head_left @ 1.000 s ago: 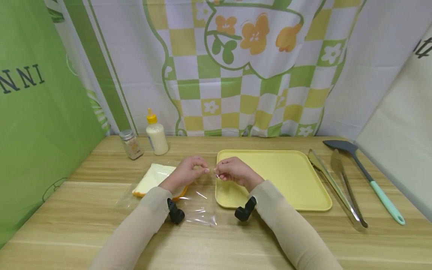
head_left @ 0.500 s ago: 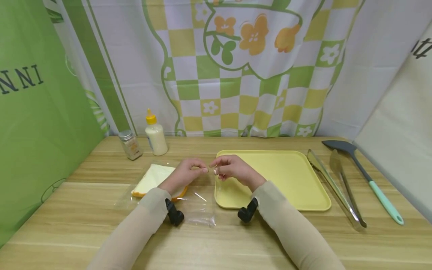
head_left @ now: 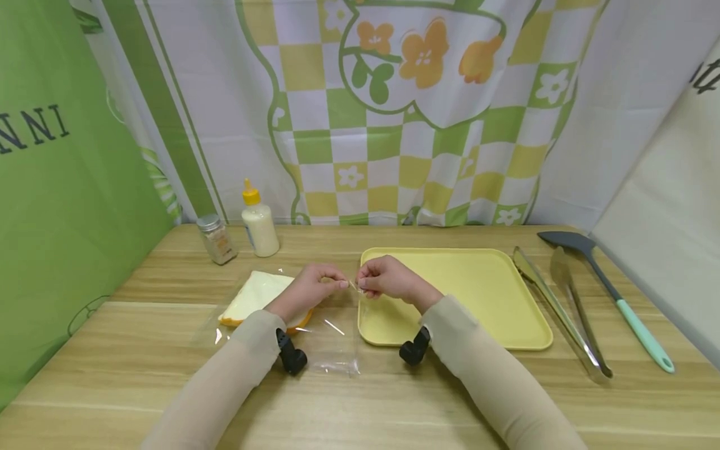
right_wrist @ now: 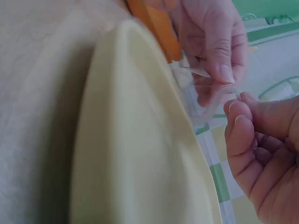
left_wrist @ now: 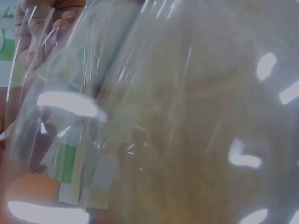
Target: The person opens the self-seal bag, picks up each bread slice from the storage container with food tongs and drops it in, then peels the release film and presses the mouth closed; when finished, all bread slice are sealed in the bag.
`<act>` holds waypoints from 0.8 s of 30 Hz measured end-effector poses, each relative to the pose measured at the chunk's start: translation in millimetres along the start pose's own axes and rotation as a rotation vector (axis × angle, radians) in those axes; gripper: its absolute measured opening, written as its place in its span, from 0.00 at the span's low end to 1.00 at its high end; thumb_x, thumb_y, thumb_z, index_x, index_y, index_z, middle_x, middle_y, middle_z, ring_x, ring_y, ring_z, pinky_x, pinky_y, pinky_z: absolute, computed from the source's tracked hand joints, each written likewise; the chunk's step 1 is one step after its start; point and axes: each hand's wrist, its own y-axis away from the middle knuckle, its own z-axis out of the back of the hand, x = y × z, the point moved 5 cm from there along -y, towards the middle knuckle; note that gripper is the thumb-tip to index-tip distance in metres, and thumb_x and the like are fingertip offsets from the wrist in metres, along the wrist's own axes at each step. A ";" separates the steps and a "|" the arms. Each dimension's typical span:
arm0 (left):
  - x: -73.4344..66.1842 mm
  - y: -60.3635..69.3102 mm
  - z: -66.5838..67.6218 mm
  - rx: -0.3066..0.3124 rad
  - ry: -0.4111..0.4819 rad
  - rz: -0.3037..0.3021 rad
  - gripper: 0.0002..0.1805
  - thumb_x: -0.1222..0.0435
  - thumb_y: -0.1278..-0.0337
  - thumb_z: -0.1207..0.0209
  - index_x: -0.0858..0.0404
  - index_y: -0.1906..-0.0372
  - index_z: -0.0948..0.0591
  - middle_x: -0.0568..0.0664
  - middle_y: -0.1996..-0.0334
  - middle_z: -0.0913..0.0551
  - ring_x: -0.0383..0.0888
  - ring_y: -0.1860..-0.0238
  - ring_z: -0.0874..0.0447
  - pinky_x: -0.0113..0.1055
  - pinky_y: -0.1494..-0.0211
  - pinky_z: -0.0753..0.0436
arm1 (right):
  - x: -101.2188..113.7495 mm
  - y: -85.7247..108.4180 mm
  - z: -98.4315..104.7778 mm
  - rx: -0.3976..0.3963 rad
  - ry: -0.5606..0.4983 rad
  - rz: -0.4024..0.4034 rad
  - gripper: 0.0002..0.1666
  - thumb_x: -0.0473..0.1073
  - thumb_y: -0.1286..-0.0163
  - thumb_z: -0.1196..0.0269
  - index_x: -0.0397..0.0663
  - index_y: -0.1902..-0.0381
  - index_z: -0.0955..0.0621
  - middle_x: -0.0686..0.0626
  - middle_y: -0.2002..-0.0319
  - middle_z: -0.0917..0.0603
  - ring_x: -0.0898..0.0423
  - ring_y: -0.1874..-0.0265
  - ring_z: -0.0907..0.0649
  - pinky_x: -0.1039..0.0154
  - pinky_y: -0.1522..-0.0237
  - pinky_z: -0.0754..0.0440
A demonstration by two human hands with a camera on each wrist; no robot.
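Observation:
A clear plastic bag (head_left: pixel 332 353) lies on the table with a white bread slice (head_left: pixel 260 292), brown-crusted along its edge, inside it. My left hand (head_left: pixel 312 289) reaches over the bread and pinches the bag's edge between thumb and fingers. Close beside it, my right hand (head_left: pixel 396 282) pinches the same edge above the tray's left side. In the right wrist view the fingertips of the left hand (right_wrist: pixel 219 51) and right hand (right_wrist: pixel 268 144) almost meet at the film. Shiny plastic fills most of the left wrist view, so the fingers there are partly veiled.
A yellow tray (head_left: pixel 461 294) sits right of the bag. Metal tongs (head_left: pixel 557 312) and a turner with a mint handle (head_left: pixel 641 331) lie farther right. A yellow-capped squeeze bottle (head_left: pixel 260 228) and a spice jar (head_left: pixel 217 240) stand at the back left, before a curtain (head_left: pixel 315 112).
The right hand's fingers loosened and spread half a second ago, and now pinch the bag's edge again. The left hand has stayed in place.

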 end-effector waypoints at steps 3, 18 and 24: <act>-1.1 0.2 0.3 0.005 -0.020 -0.006 0.06 0.65 0.43 0.41 0.65 0.66 0.17 0.48 0.65 0.21 0.44 0.62 0.29 0.37 0.58 0.30 | 4.2 0.7 -2.9 0.004 0.036 0.009 0.05 0.32 0.33 0.44 0.34 0.68 0.23 0.50 0.77 0.24 0.59 0.79 0.25 0.67 0.73 0.24; 2.8 -0.7 -0.7 0.019 -0.015 0.000 0.06 0.65 0.43 0.40 0.64 0.66 0.16 0.49 0.67 0.21 0.43 0.72 0.29 0.33 0.70 0.27 | 4.5 3.3 2.0 0.036 -0.116 0.073 0.11 0.28 0.37 0.46 0.29 0.56 0.24 0.48 0.68 0.20 0.59 0.70 0.21 0.63 0.64 0.20; 4.9 0.2 -1.3 0.026 -0.017 0.039 0.06 0.64 0.43 0.40 0.63 0.65 0.16 0.49 0.67 0.21 0.42 0.76 0.31 0.32 0.74 0.29 | 5.7 2.3 2.8 0.049 -0.038 0.084 0.10 0.30 0.37 0.44 0.32 0.59 0.21 0.45 0.67 0.18 0.59 0.72 0.21 0.63 0.65 0.21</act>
